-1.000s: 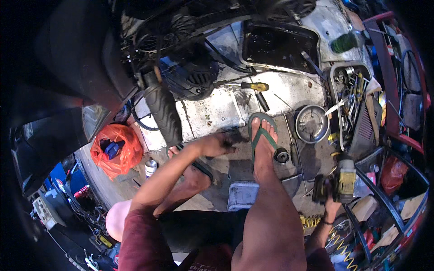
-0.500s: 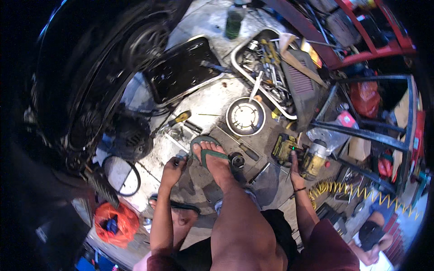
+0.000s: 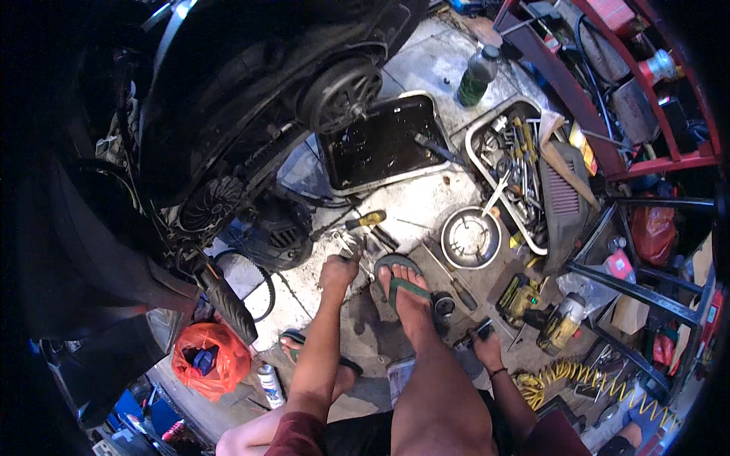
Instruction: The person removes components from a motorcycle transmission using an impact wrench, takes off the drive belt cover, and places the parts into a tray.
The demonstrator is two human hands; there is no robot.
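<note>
My left hand (image 3: 338, 276) is closed beside the black engine cover on the floor; what its fingers hold, if anything, is hard to make out. A yellow-handled screwdriver (image 3: 366, 220) lies just beyond it. To the right, my right hand (image 3: 487, 349) is closed around the end of a dark metal bar-shaped tool (image 3: 473, 334) low over the mat. The yellow and black cordless impact wrench (image 3: 559, 323) lies to the right of that hand, untouched. A round black part (image 3: 442, 304) and a second screwdriver (image 3: 464, 294) sit between my sandalled foot and the round metal dish (image 3: 471, 237).
A motor scooter (image 3: 228, 99) fills the left side, its wheel hub over a black oily tray (image 3: 342, 178). Hand tools fill a white-rimmed tray (image 3: 470, 144). A green bottle (image 3: 477, 76), orange bag (image 3: 209, 361), spray can (image 3: 270, 384) and coiled yellow hose (image 3: 559, 372) stand around.
My right hand has left the impact wrench and moved left and nearer, onto the bar-shaped tool. My left hand has reached farther forward. The view has swung to the left.
</note>
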